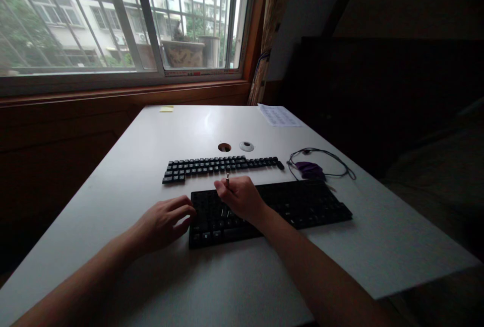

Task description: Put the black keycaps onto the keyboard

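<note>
A black keyboard point(302, 206) lies on the white table, many of its keycaps off and some still on along the near left edge. My left hand point(166, 221) rests at its left end, curled fingers and thumb against the edge. Over the keyboard's left part, my right hand point(240, 196) is closed round a keycap puller point(227, 180). The handle tip sticks out above the fist, and two thin wires show below it. Behind the keyboard, loose black keycaps point(204, 167) stand in several rows. What the wires touch is too dark to tell.
A black cable point(340, 158) loops at the right beside a purple cloth-like item point(310, 170). Farther back are a round hole point(224, 147) in the table, a round grey cover point(246, 146), a printed sheet point(280, 115) and a yellow note point(166, 109). A barred window stands beyond.
</note>
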A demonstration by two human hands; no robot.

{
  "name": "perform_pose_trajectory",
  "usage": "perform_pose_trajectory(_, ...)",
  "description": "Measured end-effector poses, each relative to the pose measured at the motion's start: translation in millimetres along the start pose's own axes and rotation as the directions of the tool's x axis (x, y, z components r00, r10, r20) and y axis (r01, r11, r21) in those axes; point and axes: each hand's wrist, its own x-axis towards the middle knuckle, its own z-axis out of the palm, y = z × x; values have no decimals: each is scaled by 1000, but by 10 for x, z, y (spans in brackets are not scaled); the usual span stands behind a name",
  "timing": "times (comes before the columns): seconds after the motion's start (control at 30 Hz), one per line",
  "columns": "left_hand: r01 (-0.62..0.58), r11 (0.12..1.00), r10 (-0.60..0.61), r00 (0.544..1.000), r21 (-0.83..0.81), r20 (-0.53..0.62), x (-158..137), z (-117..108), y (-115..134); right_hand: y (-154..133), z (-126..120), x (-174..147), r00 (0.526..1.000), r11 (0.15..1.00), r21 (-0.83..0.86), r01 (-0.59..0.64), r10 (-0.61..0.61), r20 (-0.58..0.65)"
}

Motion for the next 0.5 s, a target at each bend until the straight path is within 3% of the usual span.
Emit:
perform_pose_trajectory(0.3, -20, 997, 22, 1000, -81, 22, 0, -25, 45, 56, 35, -8, 997, 998, 8, 69, -69, 26)
perform_pose_trajectory(0.5, -19, 995, 23, 999, -100, 37, 6, -44, 79, 77, 58, -18, 989, 995, 42, 92, -96, 114)
